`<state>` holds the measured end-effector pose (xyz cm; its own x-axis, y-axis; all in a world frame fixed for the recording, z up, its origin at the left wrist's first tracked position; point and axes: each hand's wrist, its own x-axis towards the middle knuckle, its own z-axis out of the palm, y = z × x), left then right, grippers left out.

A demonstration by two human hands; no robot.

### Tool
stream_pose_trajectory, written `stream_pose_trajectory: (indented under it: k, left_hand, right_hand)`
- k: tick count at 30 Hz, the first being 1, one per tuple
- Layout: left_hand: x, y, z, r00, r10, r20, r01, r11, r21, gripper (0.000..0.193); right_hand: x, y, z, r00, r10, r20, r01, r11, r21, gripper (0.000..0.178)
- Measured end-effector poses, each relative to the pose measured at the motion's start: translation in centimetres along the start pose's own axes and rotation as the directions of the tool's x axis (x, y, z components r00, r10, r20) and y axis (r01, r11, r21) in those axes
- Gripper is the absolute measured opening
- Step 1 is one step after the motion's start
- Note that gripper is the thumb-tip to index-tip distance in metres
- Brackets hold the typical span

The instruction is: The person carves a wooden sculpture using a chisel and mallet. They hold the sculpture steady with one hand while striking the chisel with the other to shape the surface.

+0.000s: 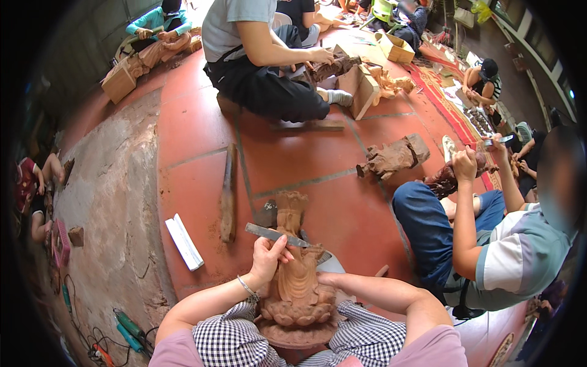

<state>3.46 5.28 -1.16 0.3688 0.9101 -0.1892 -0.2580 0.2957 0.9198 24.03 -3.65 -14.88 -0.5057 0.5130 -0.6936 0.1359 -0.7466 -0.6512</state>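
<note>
Between checkered legs (226,342) stood one brown carving (292,284), upright.
Left hand (267,258) clasped a metal strip (275,235) across it; right hand (328,279) was at its right side, fingers hidden, grip I couldn't tell. Leftward, on red tiles (306,153), lay one wooden stick (228,199), one white bar (184,242).

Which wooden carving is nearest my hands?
The figure with the petalled base, between your checkered trouser legs; the others, like the brown carving lying on the tiles, are farther off.
</note>
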Motion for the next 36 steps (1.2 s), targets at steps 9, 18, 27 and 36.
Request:
stream_pose_trajectory:
  k: [9, 18, 27, 36]
  left_hand:
    - [-0.8, 0.0, -0.2, 0.995, 0.031, -0.092, -0.035, 0.999, -0.040, 0.023]
    - [-0.9, 0.3, -0.5, 0.986, 0.017, -0.164, -0.020, 1.000, -0.023, 0.018]
    - [-0.3, -1.0, -1.2, 0.983, 0.079, -0.163, -0.088, 0.995, -0.046, 0.014]
    - [-0.2, -1.1, -0.9, 0.985, 0.109, -0.138, -0.109, 0.994, 0.006, 0.014]
  right_hand:
    - [0.7, 1.3, -0.3, 1.000, 0.001, 0.024, 0.000, 0.999, -0.036, 0.049]
    - [2.9, 3.9, -1.2, 0.997, -0.073, 0.039, 0.077, 0.990, -0.115, 0.051]
    - [-0.4, -1.0, 0.8, 0.966, -0.241, -0.089, 0.145, 0.798, -0.586, 0.037]
    - [0.0, -0.3, -1.3, 0.921, -0.235, 0.312, 0.367, 0.249, -0.896, 0.046]
